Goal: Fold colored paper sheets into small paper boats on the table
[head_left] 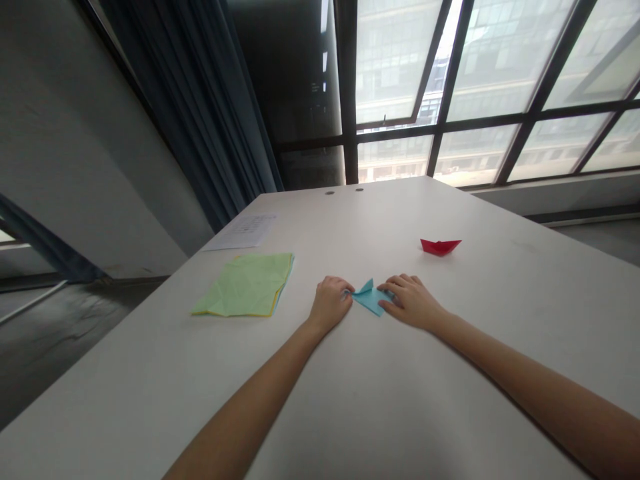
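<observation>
A small piece of light blue folded paper lies on the white table, with one pointed flap standing up. My left hand pinches its left corner between thumb and fingers. At its right side is my right hand, thumb and fingertips closed on the edge and covering part of it. Beyond my right hand sits a red folded paper boat, touched by neither hand.
To the left lies a stack of creased paper sheets, green on top with yellow and blue edges below. A printed white sheet is behind it. Two round dark discs are near the table's far edge, before the windows and a blue curtain.
</observation>
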{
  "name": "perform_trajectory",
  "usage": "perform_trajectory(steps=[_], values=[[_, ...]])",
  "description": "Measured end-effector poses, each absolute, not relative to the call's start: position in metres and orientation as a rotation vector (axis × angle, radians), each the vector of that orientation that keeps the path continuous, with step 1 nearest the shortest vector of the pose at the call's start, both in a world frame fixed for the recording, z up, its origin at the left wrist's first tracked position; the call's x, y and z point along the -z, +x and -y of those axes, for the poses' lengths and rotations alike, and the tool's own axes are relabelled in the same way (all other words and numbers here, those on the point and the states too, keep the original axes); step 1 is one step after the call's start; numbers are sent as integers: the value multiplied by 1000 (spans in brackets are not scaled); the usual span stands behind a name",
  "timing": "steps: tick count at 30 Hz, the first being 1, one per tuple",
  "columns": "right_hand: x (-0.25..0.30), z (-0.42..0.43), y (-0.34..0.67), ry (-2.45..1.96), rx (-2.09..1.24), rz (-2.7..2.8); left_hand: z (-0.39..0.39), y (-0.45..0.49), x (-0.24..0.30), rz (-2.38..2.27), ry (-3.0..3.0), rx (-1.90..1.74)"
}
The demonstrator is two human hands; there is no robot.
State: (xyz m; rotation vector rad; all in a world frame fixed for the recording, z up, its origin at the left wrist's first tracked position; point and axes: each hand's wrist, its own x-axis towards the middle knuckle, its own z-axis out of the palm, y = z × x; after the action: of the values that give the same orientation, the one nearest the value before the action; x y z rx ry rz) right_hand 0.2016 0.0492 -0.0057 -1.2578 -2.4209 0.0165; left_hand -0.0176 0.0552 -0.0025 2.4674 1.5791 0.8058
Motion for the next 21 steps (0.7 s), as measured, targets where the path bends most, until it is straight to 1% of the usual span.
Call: perform_trajectory(steps=[7,12,18,21], values=[[3,-48,200,-1237,-4,2439,-53,-17,3,-1340,2701,-651],[2,-49,200,-1055,-31,2507,-50,-15,-2,-1394,2742,-549],[-1,-45,199,-834,-167,2547,-47,-11,-7,-1463,2793,-462],[-5,-42,197,-797,-225,2544,-47,-9,-8,-1498,2801,-444]])
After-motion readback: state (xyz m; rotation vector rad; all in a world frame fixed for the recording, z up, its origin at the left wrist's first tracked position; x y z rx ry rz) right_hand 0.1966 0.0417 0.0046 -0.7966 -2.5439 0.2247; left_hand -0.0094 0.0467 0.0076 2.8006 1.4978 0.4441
